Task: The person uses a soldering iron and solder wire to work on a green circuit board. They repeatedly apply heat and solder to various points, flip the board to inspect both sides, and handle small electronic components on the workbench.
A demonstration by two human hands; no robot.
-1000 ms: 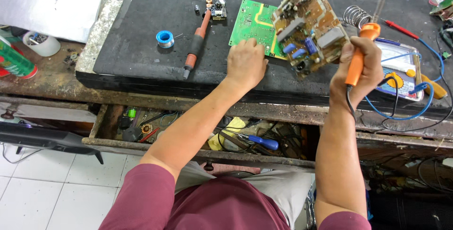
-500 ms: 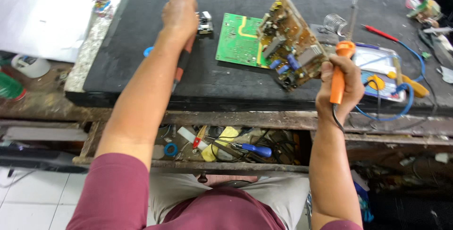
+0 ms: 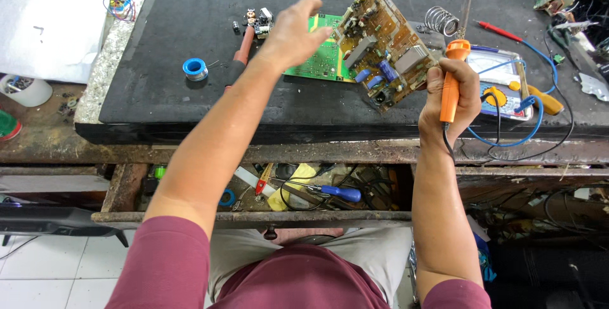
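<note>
Nearest you, the open drawer [image 3: 254, 210] holds a blue-handled screwdriver [image 3: 334, 192] among loose tools. Your right hand [image 3: 451, 93] wraps tight around the orange soldering iron [image 3: 451, 87], tip up, apparently steadying the tan circuit board [image 3: 384, 46] tilted on edge. Your left hand [image 3: 293, 33] hovers, fingers loosely spread, over the green circuit board [image 3: 320, 61] lying flat beyond, near the blue solder spool [image 3: 195, 68].

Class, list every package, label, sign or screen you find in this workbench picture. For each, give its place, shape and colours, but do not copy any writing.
Multimeter: on the black mat to the right of the right hand, flat, pale rectangular dial face behind blue and black leads.
White container: left edge, on the worn bench, small and round.
Flat dark screen: lower left, below the bench, thin black panel.
</note>
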